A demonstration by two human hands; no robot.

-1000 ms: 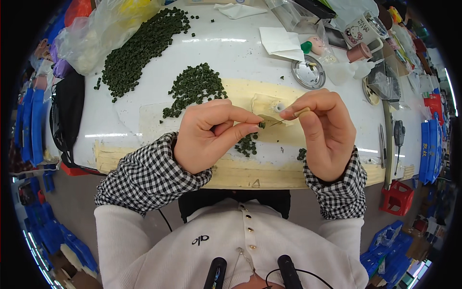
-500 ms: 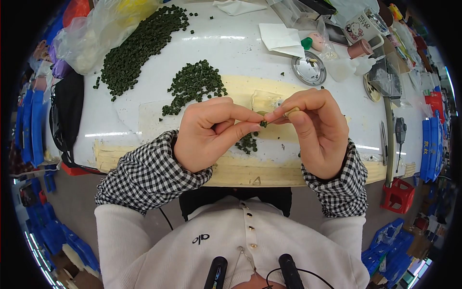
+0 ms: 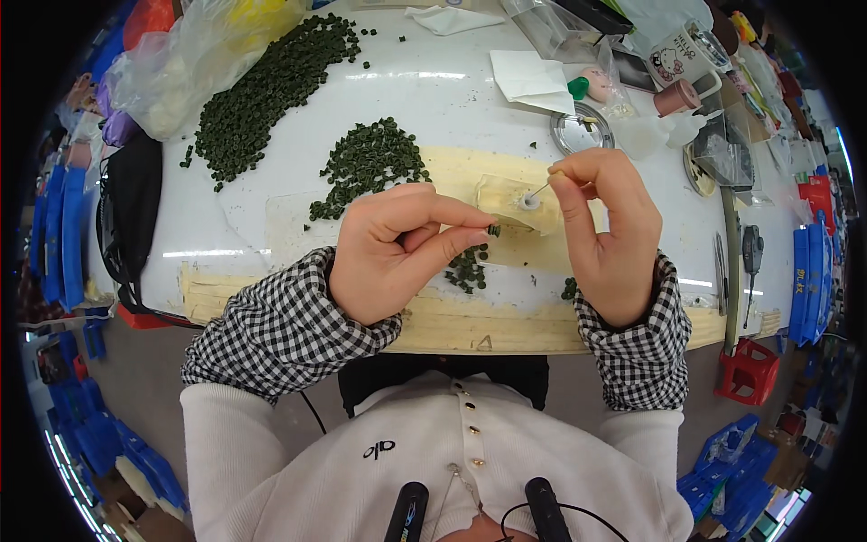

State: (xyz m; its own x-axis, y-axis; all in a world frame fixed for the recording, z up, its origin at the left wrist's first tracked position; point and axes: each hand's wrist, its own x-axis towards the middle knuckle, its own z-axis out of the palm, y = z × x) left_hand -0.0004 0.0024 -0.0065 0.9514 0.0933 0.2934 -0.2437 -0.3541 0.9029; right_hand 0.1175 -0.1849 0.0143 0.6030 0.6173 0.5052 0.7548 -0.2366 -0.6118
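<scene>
My left hand [image 3: 406, 248] pinches a small dark green ribbed piece [image 3: 493, 230] between thumb and forefinger. To its right, my right hand [image 3: 610, 226] is closed on a thin needle-like rod [image 3: 541, 191]. The rod slants down to a small white cup-like fitting [image 3: 530, 202] on a pale yellow block [image 3: 495, 194], its tip at the fitting's mouth. Most of the rod's handle end is hidden by my fingers. Below my left fingertips lies a small cluster of green pieces [image 3: 467, 273], and a few more green pieces [image 3: 569, 289] sit beside my right wrist.
A middle heap of green pieces [image 3: 375, 163] and a larger heap [image 3: 271, 90] lie farther left, near plastic bags [image 3: 185, 72]. At the right are a round metal lid [image 3: 581, 134], white tissue [image 3: 531, 79], tweezers [image 3: 720, 271] and a mug [image 3: 679, 60].
My right hand has moved away from the green piece, up and to the right, bringing the rod's tip to the white fitting. My left hand has stayed nearly still, holding the piece.
</scene>
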